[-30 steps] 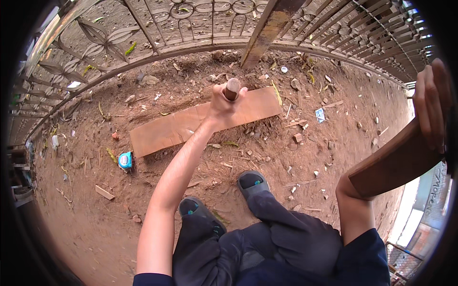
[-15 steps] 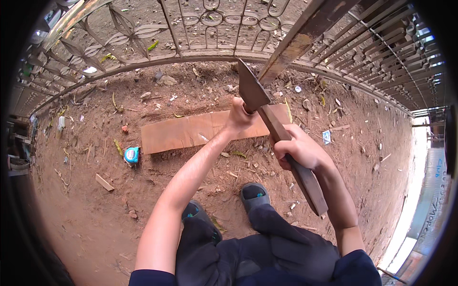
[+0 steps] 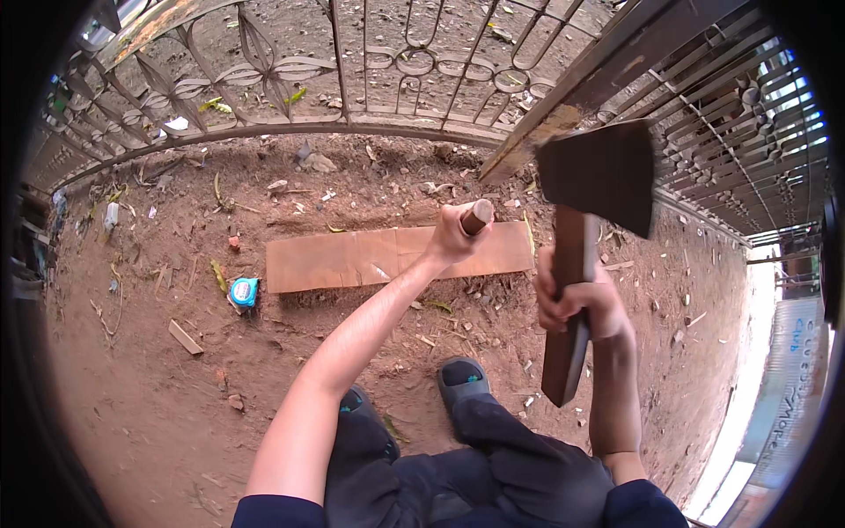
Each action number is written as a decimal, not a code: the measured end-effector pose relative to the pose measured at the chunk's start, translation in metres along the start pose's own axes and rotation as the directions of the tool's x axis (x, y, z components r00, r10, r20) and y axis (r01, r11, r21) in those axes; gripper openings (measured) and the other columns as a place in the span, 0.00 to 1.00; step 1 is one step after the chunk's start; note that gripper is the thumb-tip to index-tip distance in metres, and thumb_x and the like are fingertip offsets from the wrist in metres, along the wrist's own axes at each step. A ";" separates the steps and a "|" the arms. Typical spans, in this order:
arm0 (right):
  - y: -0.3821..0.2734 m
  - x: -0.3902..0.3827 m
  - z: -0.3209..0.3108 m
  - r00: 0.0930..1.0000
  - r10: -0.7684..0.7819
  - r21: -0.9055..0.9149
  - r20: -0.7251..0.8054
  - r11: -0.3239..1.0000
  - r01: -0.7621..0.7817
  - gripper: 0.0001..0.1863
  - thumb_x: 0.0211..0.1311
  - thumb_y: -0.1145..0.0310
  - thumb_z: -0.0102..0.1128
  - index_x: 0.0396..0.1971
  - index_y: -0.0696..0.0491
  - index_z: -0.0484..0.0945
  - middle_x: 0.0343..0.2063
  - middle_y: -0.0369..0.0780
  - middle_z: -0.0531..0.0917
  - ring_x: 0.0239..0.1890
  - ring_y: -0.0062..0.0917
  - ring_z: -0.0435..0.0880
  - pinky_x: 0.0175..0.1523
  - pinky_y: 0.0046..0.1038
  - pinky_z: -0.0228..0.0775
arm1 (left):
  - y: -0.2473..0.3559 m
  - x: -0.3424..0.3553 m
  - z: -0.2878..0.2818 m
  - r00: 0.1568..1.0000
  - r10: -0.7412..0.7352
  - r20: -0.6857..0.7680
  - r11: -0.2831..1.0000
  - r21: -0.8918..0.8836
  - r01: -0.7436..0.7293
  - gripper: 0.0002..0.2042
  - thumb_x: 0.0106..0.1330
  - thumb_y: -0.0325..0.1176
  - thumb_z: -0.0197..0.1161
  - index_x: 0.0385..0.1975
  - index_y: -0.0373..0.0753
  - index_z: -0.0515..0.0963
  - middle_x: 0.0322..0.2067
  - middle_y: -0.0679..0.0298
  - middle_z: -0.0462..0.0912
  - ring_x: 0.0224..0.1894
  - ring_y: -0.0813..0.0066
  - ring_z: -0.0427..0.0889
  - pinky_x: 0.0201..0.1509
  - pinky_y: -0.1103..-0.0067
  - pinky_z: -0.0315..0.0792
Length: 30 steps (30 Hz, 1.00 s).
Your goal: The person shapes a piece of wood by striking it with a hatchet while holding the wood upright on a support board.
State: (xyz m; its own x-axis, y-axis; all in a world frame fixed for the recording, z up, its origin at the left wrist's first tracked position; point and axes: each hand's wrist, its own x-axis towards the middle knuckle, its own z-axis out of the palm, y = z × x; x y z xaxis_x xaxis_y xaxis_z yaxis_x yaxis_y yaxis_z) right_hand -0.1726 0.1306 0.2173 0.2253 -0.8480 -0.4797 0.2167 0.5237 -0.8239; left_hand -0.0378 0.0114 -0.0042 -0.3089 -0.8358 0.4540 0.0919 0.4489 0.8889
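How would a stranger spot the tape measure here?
Start at the metal fence across the top, then drop to the long brown board on the ground. Just off the board's left end, slightly lower, is the tape measure. Its blue case sets it apart from the yellowish leaf and wood scrap nearby.

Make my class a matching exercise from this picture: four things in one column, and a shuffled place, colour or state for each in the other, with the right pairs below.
Things
1. Axe
2. Wooden rod
3. Board
4. Tape measure

Places, colours and states
A. Gripped in the left hand, one end poking out
B. Bright blue, just beyond the board's left end
C. Gripped in the right hand, with a broad dark head uppermost
D. Long, flat and reddish brown, lying on the dirt

Right pairs
1-C
2-A
3-D
4-B
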 end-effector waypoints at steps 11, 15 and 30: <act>0.115 0.031 -0.071 0.987 -0.018 0.065 -0.157 0.997 0.029 0.05 0.45 0.76 0.51 0.23 0.56 0.65 0.14 0.36 0.66 0.12 0.21 0.65 0.19 0.25 0.58 | -0.002 0.001 -0.002 0.996 -0.090 0.024 0.993 0.080 0.088 0.09 0.57 0.29 0.66 0.19 0.36 0.73 0.15 0.65 0.76 0.18 0.82 0.73 0.22 0.78 0.66; 0.170 0.049 -0.117 0.951 0.041 -0.010 -0.307 0.999 -0.047 0.05 0.49 0.75 0.53 0.23 0.55 0.66 0.14 0.36 0.67 0.12 0.22 0.68 0.19 0.26 0.62 | 0.022 0.014 0.015 0.999 0.038 -0.037 0.991 0.127 -0.033 0.12 0.60 0.31 0.69 0.17 0.38 0.74 0.14 0.70 0.76 0.18 0.86 0.73 0.20 0.84 0.64; 0.272 0.105 -0.140 0.949 0.227 0.168 -0.217 0.967 -0.193 0.03 0.46 0.77 0.50 0.21 0.56 0.67 0.13 0.38 0.68 0.11 0.26 0.68 0.18 0.29 0.61 | -0.033 -0.023 -0.093 0.857 -0.398 -0.328 0.657 -0.754 0.017 0.12 0.55 0.28 0.48 0.14 0.44 0.55 0.10 0.71 0.57 0.11 0.81 0.51 0.16 0.80 0.53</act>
State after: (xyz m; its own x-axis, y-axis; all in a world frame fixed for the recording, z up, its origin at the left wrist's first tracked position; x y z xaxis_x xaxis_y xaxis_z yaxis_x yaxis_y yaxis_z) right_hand -0.2233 0.1720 -0.0997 0.0571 -0.7036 -0.7083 0.3259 0.6837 -0.6530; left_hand 0.0544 -0.0138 -0.0382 0.0095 -0.9984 0.0551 0.7685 0.0425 0.6384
